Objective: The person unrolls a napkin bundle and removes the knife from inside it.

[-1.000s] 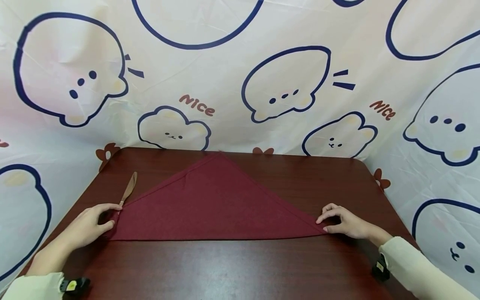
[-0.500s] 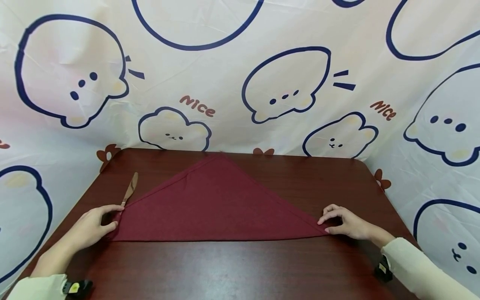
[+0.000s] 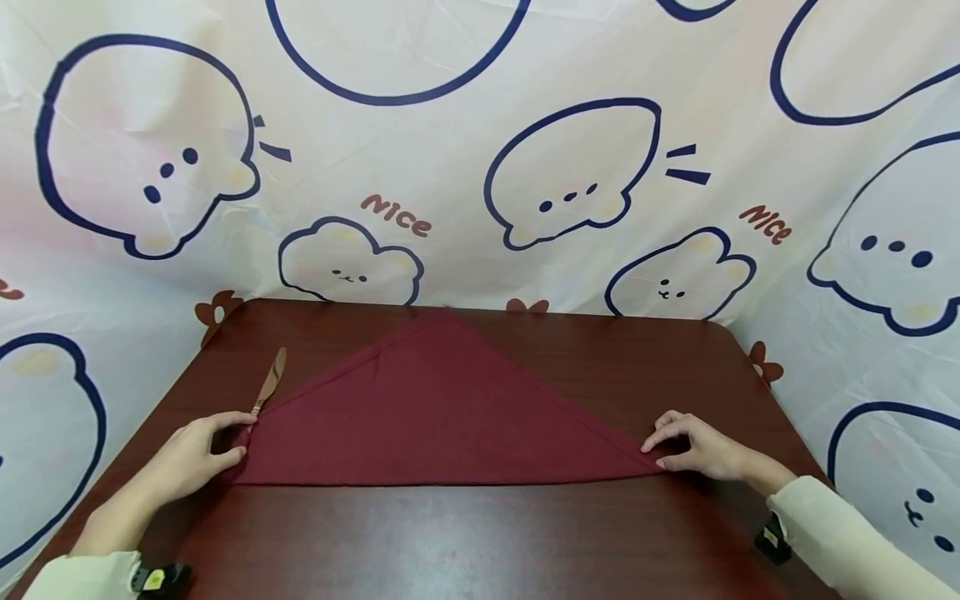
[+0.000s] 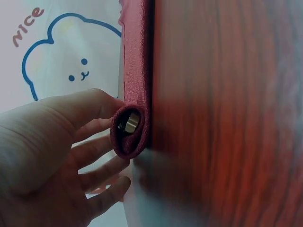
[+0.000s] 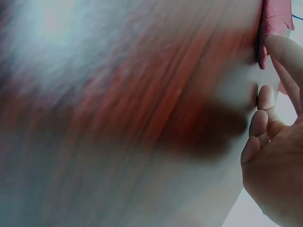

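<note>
A dark red cloth napkin (image 3: 442,408), folded into a triangle, lies on the brown table (image 3: 465,542). Its left end is rolled into a tube, and a gold table knife (image 3: 272,377) pokes its blade out of the far side. Inside the near end of the roll (image 4: 142,71), the left wrist view shows a gold handle end (image 4: 132,124). My left hand (image 3: 187,450) grips this roll between thumb and fingers. At the opposite corner, my right hand (image 3: 697,446) pinches the napkin tip (image 5: 272,23) under thumb and finger.
A white cloth backdrop (image 3: 465,183) with cartoon outlines hangs behind the table and along both sides. The napkin's peak reaches close to the table's far edge. Each wrist carries a strapped black device (image 3: 772,537).
My left hand, the rolled end and the knife have shifted slightly to the right. My right hand keeps its hold on the corner, almost unmoved. The whole head view has drifted a little.
</note>
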`<state>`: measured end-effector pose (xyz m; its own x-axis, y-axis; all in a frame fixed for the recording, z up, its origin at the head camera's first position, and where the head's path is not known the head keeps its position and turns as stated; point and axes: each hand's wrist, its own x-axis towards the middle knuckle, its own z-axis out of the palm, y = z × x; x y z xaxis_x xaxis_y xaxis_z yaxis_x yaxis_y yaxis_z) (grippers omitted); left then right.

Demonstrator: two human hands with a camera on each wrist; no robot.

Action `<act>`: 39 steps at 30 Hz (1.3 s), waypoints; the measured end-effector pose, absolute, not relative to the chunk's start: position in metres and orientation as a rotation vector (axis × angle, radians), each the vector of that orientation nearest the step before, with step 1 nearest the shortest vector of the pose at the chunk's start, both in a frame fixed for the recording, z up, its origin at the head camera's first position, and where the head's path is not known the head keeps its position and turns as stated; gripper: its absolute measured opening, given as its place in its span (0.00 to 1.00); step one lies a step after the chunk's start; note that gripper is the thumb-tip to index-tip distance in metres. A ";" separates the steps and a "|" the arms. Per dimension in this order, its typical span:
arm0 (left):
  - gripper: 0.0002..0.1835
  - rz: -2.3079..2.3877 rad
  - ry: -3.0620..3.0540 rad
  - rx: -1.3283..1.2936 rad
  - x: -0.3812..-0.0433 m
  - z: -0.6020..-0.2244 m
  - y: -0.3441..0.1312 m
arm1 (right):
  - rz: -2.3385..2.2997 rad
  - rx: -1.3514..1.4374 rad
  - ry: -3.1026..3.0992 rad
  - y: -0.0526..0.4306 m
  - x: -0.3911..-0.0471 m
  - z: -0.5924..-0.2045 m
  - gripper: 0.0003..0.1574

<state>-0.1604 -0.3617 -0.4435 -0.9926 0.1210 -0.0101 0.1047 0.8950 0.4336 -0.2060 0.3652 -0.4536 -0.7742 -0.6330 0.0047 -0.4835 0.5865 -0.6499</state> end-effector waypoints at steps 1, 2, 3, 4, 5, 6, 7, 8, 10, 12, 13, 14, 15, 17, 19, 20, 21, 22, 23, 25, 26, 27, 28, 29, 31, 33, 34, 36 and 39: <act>0.24 0.692 3.024 0.192 -0.161 -0.443 -0.360 | -0.957 -0.935 2.593 0.368 -0.206 -0.454 0.11; 0.24 0.698 3.023 0.206 -0.161 -0.443 -0.358 | -0.965 -0.936 2.592 0.371 -0.206 -0.454 0.11; 0.24 0.705 3.022 0.226 -0.161 -0.443 -0.355 | -0.973 -0.943 2.595 0.374 -0.205 -0.455 0.11; 0.24 0.713 3.021 0.247 -0.161 -0.444 -0.353 | -0.989 -0.936 2.593 0.377 -0.205 -0.455 0.11; 0.23 0.720 3.022 0.266 -0.161 -0.444 -0.350 | -1.001 -0.929 2.594 0.379 -0.204 -0.456 0.11; 0.23 0.725 3.024 0.283 -0.161 -0.444 -0.348 | -1.015 -0.922 2.592 0.382 -0.203 -0.456 0.11; 0.23 0.731 3.025 0.295 -0.161 -0.445 -0.346 | -1.026 -0.918 2.587 0.384 -0.203 -0.457 0.11; 0.23 0.733 3.028 0.302 -0.161 -0.445 -0.345 | -1.036 -0.913 2.579 0.385 -0.202 -0.457 0.12; 0.24 0.738 3.035 0.309 -0.160 -0.447 -0.342 | -1.046 -0.914 2.566 0.387 -0.201 -0.458 0.12; 0.28 0.740 3.043 0.308 -0.159 -0.449 -0.341 | -1.050 -0.930 2.560 0.387 -0.200 -0.460 0.12; 0.30 0.742 3.044 0.307 -0.159 -0.449 -0.341 | -1.052 -0.937 2.558 0.387 -0.200 -0.460 0.12; 0.31 0.743 3.046 0.310 -0.159 -0.450 -0.341 | -1.055 -0.937 2.561 0.387 -0.201 -0.460 0.12; 0.32 0.746 3.046 0.314 -0.159 -0.450 -0.341 | -1.059 -0.939 2.565 0.387 -0.201 -0.461 0.12; 0.34 0.744 3.045 0.318 -0.160 -0.450 -0.341 | -1.069 -0.944 2.570 0.387 -0.203 -0.462 0.12; 0.34 0.742 3.042 0.325 -0.161 -0.449 -0.341 | -1.073 -0.945 2.566 0.387 -0.204 -0.462 0.12; 0.33 0.738 3.040 0.326 -0.161 -0.449 -0.341 | -1.076 -0.942 2.561 0.388 -0.204 -0.463 0.12; 0.33 0.737 3.038 0.326 -0.161 -0.449 -0.342 | -1.078 -0.940 2.557 0.388 -0.204 -0.463 0.12; 0.32 0.731 3.037 0.325 -0.161 -0.449 -0.342 | -1.079 -0.937 2.552 0.388 -0.204 -0.464 0.12; 0.32 0.727 3.037 0.326 -0.161 -0.449 -0.342 | -1.077 -0.931 2.548 0.389 -0.203 -0.464 0.12; 0.31 0.719 3.037 0.325 -0.161 -0.449 -0.342 | -1.073 -0.922 2.547 0.389 -0.202 -0.464 0.12; 0.31 0.715 3.037 0.323 -0.161 -0.450 -0.342 | -1.068 -0.918 2.551 0.389 -0.202 -0.464 0.12; 0.31 0.712 3.039 0.322 -0.161 -0.450 -0.342 | -1.064 -0.917 2.558 0.389 -0.202 -0.464 0.12; 0.31 0.709 3.040 0.319 -0.161 -0.450 -0.342 | -1.062 -0.916 2.564 0.389 -0.202 -0.464 0.12; 0.30 0.708 3.042 0.316 -0.160 -0.450 -0.342 | -1.062 -0.917 2.568 0.389 -0.202 -0.464 0.12; 0.30 0.702 3.051 0.307 -0.160 -0.450 -0.342 | -1.064 -0.923 2.572 0.389 -0.202 -0.464 0.12; 0.29 0.690 3.059 0.299 -0.159 -0.450 -0.342 | -1.074 -0.932 2.567 0.389 -0.202 -0.465 0.12; 0.29 0.682 3.062 0.295 -0.158 -0.450 -0.342 | -1.078 -0.937 2.562 0.389 -0.202 -0.466 0.12; 0.28 0.661 3.069 0.289 -0.157 -0.449 -0.342 | -1.079 -0.946 2.554 0.390 -0.202 -0.466 0.12; 0.28 0.636 3.082 0.291 -0.158 -0.448 -0.341 | -1.080 -0.947 2.557 0.389 -0.203 -0.466 0.12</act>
<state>-0.1576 -0.3408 -0.4478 -0.9829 0.1754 0.0555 0.1831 0.9021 0.3907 -0.2026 0.3895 -0.4659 -0.7721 -0.6332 0.0542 -0.4802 0.5255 -0.7023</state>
